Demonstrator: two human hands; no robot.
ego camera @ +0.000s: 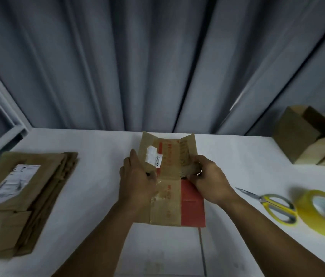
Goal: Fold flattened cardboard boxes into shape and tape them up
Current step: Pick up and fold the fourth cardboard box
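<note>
Backdrop: grey pleated curtain [157, 62] hangs behind a white bench [101, 148] that fills the lower half of the view.
Box in work: brown cardboard box with red printed panels [174, 198] lies at the centre of the bench, its far flaps raised toward 12 o'clock; a torn white label [154, 157] and old clear tape show on its upper face.
Left hand: left hand [136, 180] presses on the box's 9 o'clock edge, fingers [133, 156] extended along the cardboard and thumb tucked over the top face, so it holds the box rather than pinching it.
Right hand: right hand [209, 177] is at the box's 3 o'clock side, fingers [196, 166] curled tight around a bent brown flap.
Flat stock: stack of flattened brown cardboard boxes [24, 200] sits at 9 o'clock, well apart from the hands, a white shipping label on top.
Finished pile: folded brown boxes [307, 140] stand at 2 o'clock by the bench's far edge.
Tools: yellow-handled scissors [273, 204] lie at 3 o'clock, just beside a yellow roll of packing tape [323, 210].
</note>
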